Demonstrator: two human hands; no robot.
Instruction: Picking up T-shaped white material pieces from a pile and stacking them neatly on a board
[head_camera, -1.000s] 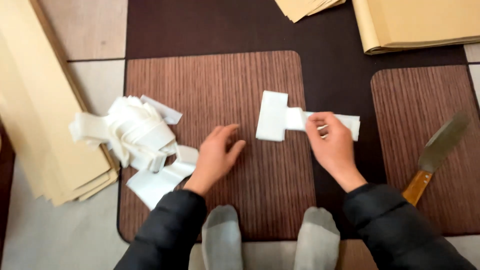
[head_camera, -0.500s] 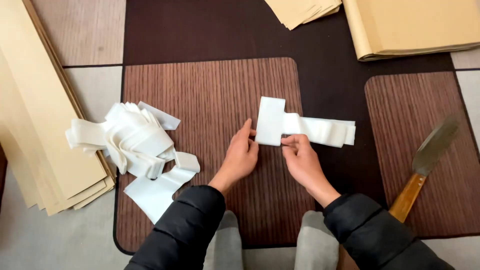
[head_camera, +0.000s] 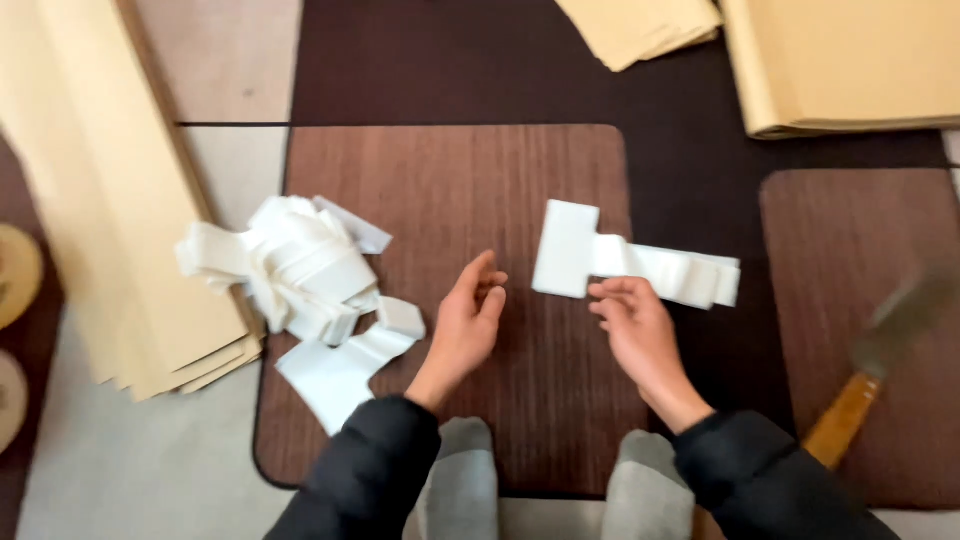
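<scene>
Nearest the camera, two grey-socked feet (head_camera: 465, 480) rest at the edge of a brown ribbed mat (head_camera: 450, 190). Above them the left hand (head_camera: 468, 325) hovers released, fingers loosely curled, holding nothing. The right hand (head_camera: 635, 325) is also open, its fingertips just beside the folded white paper strip (head_camera: 630, 262) (lying flat on the mat). Left lies a heap of white strips (head_camera: 295, 270). A wooden-handled knife (head_camera: 870, 370) sits right. Farther off, tan paper stacks (head_camera: 850, 60).

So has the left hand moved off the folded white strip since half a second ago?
Yes. The left hand has drawn back leftward from the folded white strip on the brown mat and hovers open, touching nothing.
</scene>
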